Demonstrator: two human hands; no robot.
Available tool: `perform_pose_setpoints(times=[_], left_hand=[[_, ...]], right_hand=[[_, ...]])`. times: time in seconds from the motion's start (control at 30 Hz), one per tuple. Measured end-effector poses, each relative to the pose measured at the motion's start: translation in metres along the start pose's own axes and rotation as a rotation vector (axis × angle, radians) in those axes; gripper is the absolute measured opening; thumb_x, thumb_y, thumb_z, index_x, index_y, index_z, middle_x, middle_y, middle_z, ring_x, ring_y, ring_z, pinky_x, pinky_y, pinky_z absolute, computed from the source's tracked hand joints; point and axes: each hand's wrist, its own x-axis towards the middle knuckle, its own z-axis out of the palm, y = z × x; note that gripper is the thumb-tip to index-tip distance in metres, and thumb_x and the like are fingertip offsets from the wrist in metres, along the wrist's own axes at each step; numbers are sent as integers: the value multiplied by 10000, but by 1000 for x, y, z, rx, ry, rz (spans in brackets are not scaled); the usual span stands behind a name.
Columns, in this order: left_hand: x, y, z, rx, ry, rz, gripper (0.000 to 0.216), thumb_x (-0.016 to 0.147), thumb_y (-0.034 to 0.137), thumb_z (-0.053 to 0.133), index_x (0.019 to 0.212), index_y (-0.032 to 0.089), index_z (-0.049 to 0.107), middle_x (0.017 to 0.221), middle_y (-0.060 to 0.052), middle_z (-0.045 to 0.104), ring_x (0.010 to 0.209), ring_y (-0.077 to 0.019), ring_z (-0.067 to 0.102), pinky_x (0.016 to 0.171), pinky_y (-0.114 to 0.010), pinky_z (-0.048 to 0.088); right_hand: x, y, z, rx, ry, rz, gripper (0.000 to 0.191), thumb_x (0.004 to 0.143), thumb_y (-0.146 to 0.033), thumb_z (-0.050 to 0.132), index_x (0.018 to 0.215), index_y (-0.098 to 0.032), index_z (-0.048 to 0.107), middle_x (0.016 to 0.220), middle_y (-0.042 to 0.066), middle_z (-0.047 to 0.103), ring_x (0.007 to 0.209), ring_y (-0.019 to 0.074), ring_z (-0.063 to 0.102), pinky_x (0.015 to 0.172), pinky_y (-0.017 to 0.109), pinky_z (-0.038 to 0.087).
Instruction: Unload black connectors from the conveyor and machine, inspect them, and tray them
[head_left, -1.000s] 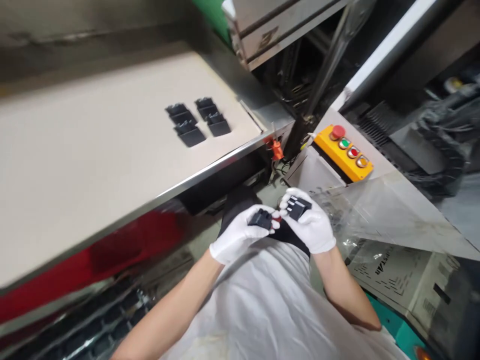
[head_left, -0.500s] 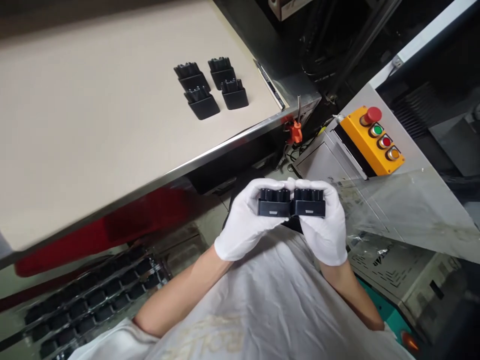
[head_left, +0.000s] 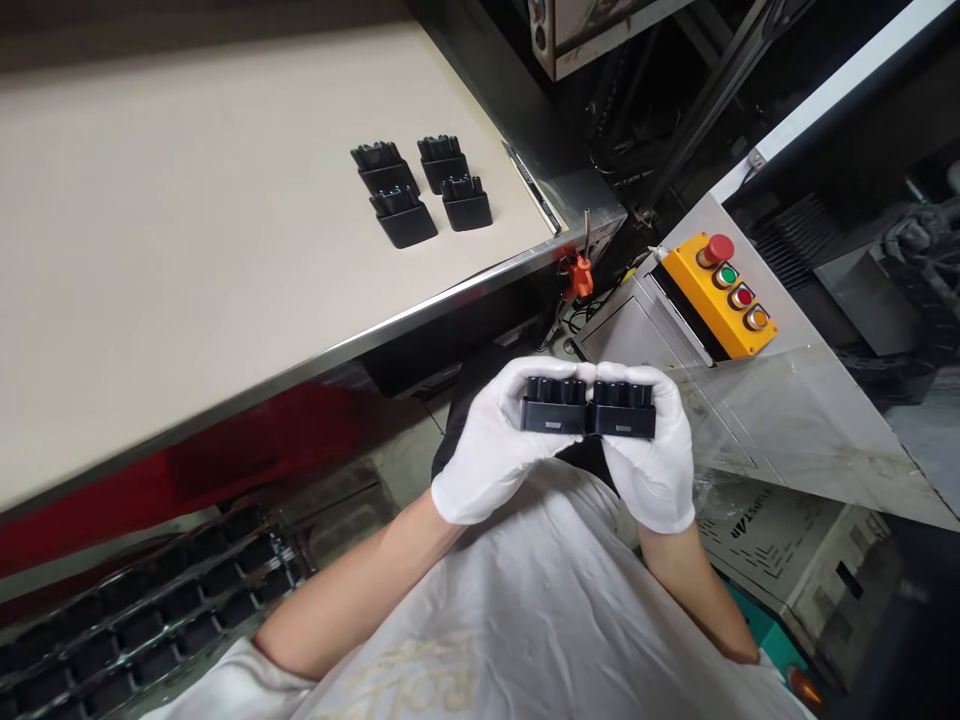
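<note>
My left hand (head_left: 499, 442) and my right hand (head_left: 651, 450), both in white gloves, are raised in front of my chest. The left one grips a black plastic moulded part (head_left: 553, 406), and the right one grips a matching part (head_left: 622, 409). The two parts sit side by side, touching end to end, with their slotted tops facing away from me. Several similar black parts (head_left: 420, 190) stand in a small group on the beige table top (head_left: 187, 250), beyond my hands and out of their reach.
The table's steel edge (head_left: 322, 358) runs diagonally above my hands. To the right is a yellow push-button box (head_left: 718, 295) with a red stop button. An orange fitting (head_left: 577, 278) hangs at the table corner. A tray of black parts (head_left: 150, 620) lies lower left.
Over the last second my hands have brought the two parts from apart and angled to level and side by side. The view has turned and steadied, and the parts on the table have not moved.
</note>
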Motion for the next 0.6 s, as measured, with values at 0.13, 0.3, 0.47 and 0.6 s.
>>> perform_pose_setpoints(times=[0.13,0.3,0.47,0.6], left_hand=[[2,8,12,136,67,91,501,739,51,834,1182,259,722,1233,-37,734,1193,-252,684,1098,-417,546],[14,5,22,442,174,203,612,735,-5,571,1308,188,660,1389,-56,681,1330,-253,616,1217,-434,455],[20,-8,4,386,124,113,783,656,43,529,1433,134,567,1496,-111,604,1414,-271,542,1285,-460,352],[14,-12,-14,231,-16,50,872,675,83,597,1533,170,475,1582,-102,515,1503,-276,431,1310,-446,296]], right_hand=[[4,-12,7,-351,2,-90,516,819,-75,744,1268,-317,668,1282,16,738,1244,236,682,1144,467,553],[16,8,24,-800,-2,-287,728,793,8,512,1462,-272,578,1466,44,650,1357,241,622,1203,460,509],[18,29,27,-931,-45,-262,788,830,-45,463,1592,-243,422,1532,76,594,1400,253,591,1194,472,516],[11,29,24,-970,-83,-253,723,928,-124,459,1631,-260,355,1570,81,555,1437,264,554,1192,481,514]])
